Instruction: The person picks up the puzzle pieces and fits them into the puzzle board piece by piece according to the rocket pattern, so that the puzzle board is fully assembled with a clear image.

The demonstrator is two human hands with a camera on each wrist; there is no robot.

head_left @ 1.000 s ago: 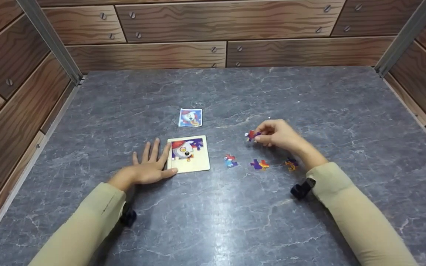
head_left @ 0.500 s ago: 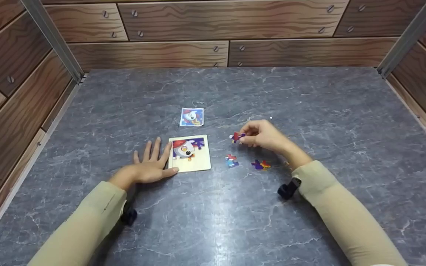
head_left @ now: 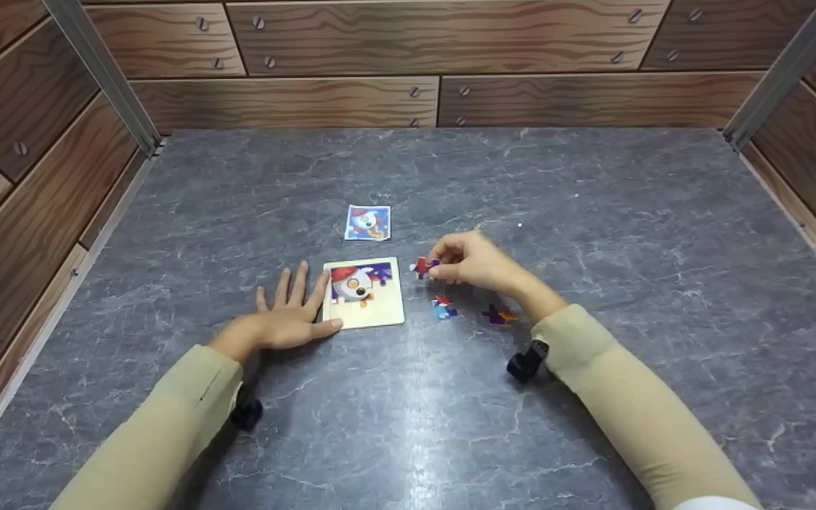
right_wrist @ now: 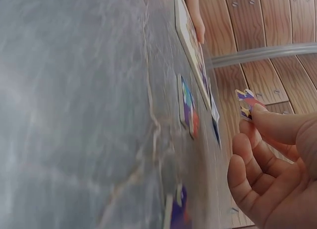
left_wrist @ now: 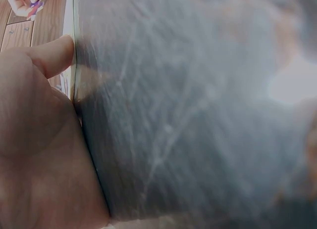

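My left hand [head_left: 277, 319] lies flat with fingers spread, its thumb and index fingertip on the left edge of a puzzle board [head_left: 380, 312]. Several pieces fill the upper part of that pale board, making a white character's face with a red top. To the right, my right hand [head_left: 475, 263] pinches a red and purple puzzle piece [head_left: 421, 268] between thumb and index finger. The right wrist view shows this piece [right_wrist: 247, 101] held above the tabletop, the other fingers curled beneath. A blue and red puzzle piece [head_left: 443, 307] lies just below the right hand.
A purple and orange puzzle piece [head_left: 499, 315] rests on the grey marbled table [head_left: 627, 234], near the right sleeve. Behind the board lies a small picture card [head_left: 368, 223] with a similar face. Wood-patterned walls [head_left: 337, 39] enclose the table at the back and sides.
My right hand has moved left with the pinched piece, from above the loose pieces to near the board's right edge. Its forearm now hides the rightmost loose piece. My left hand stays put.
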